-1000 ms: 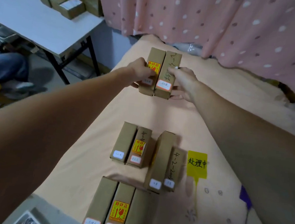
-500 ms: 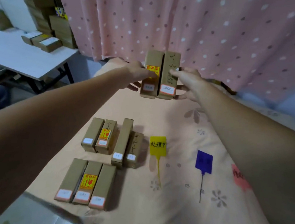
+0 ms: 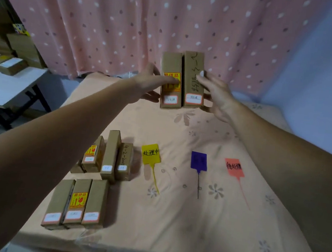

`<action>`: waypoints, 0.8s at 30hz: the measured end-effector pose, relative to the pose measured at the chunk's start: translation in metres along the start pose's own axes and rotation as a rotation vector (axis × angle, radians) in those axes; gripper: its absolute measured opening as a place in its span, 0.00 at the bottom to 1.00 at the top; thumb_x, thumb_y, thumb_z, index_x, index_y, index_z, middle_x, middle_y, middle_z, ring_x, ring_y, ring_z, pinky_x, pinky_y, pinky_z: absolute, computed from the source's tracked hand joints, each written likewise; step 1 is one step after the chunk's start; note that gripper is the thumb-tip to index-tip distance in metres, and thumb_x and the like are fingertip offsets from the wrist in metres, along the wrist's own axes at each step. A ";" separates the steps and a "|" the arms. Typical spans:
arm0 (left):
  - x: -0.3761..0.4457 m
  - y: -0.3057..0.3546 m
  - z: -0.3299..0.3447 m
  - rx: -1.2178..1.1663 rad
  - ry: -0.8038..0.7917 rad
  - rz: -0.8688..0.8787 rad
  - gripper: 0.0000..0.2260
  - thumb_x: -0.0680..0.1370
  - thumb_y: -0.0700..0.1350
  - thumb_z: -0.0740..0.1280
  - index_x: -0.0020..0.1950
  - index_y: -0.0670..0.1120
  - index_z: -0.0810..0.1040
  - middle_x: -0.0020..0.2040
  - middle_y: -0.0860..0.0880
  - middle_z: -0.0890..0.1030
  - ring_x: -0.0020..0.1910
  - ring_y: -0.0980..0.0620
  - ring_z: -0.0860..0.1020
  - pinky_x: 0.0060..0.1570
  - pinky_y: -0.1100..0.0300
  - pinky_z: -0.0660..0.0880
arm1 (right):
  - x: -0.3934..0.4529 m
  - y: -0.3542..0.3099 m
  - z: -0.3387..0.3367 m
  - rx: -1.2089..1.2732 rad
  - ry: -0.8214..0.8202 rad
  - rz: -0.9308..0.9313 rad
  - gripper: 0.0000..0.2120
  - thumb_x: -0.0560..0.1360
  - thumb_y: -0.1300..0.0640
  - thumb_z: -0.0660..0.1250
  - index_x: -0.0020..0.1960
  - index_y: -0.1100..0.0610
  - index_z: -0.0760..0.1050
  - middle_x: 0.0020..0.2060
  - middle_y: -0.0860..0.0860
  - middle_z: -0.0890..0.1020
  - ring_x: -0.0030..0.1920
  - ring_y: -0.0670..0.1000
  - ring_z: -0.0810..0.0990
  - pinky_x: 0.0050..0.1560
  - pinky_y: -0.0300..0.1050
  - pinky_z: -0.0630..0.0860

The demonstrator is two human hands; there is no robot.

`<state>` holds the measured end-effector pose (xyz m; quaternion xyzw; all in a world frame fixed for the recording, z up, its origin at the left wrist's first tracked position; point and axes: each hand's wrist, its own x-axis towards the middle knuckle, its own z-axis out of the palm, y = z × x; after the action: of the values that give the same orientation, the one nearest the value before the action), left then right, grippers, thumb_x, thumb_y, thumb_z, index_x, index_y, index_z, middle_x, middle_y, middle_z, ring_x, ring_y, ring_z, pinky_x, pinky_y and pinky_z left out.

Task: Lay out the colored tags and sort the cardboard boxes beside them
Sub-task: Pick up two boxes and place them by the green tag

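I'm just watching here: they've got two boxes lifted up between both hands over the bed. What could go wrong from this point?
1. The two boxes are only pressed together between the left hand and right hand; if that grip loosens, one could slip out.
2. A dropped box could land on the yellow tag or purple tag and knock the layout askew.
3. The tall box in the middle group stands on soft bedding and could topple if bumped.
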<state>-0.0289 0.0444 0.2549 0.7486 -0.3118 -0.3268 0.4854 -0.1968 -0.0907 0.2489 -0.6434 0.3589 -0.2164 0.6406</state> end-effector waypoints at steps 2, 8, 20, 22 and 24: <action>-0.018 0.007 0.002 -0.071 -0.020 0.067 0.29 0.69 0.60 0.78 0.56 0.50 0.64 0.54 0.45 0.84 0.47 0.45 0.82 0.43 0.53 0.81 | -0.022 -0.001 0.002 0.030 0.009 -0.055 0.15 0.80 0.40 0.70 0.66 0.37 0.81 0.49 0.41 0.88 0.54 0.48 0.83 0.58 0.51 0.74; -0.091 0.028 -0.003 -0.177 -0.002 0.336 0.28 0.72 0.56 0.78 0.55 0.49 0.61 0.57 0.40 0.87 0.49 0.44 0.88 0.47 0.42 0.83 | -0.089 -0.006 0.011 0.257 0.061 -0.329 0.23 0.82 0.43 0.68 0.76 0.46 0.75 0.69 0.47 0.84 0.69 0.51 0.83 0.74 0.57 0.76; -0.168 0.049 -0.009 -0.123 -0.003 0.416 0.28 0.72 0.57 0.77 0.57 0.49 0.62 0.58 0.42 0.87 0.58 0.38 0.85 0.62 0.29 0.75 | -0.153 -0.021 0.021 0.261 0.090 -0.542 0.22 0.82 0.46 0.67 0.76 0.48 0.73 0.72 0.49 0.81 0.73 0.51 0.79 0.77 0.58 0.73; -0.170 0.042 -0.005 -0.118 0.001 0.382 0.28 0.72 0.57 0.77 0.56 0.48 0.62 0.57 0.43 0.87 0.58 0.41 0.86 0.63 0.31 0.76 | -0.155 -0.013 0.023 0.293 0.022 -0.492 0.20 0.84 0.49 0.64 0.75 0.46 0.70 0.74 0.49 0.78 0.75 0.51 0.77 0.76 0.56 0.75; -0.169 0.035 -0.002 -0.117 0.012 0.342 0.26 0.74 0.56 0.77 0.57 0.47 0.63 0.55 0.45 0.87 0.57 0.43 0.86 0.63 0.33 0.77 | -0.156 -0.005 0.025 0.319 -0.015 -0.461 0.24 0.84 0.49 0.63 0.79 0.49 0.66 0.78 0.53 0.74 0.78 0.55 0.74 0.77 0.60 0.72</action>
<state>-0.1331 0.1665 0.3194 0.6572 -0.4122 -0.2526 0.5782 -0.2788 0.0408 0.2796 -0.6007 0.1598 -0.4056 0.6701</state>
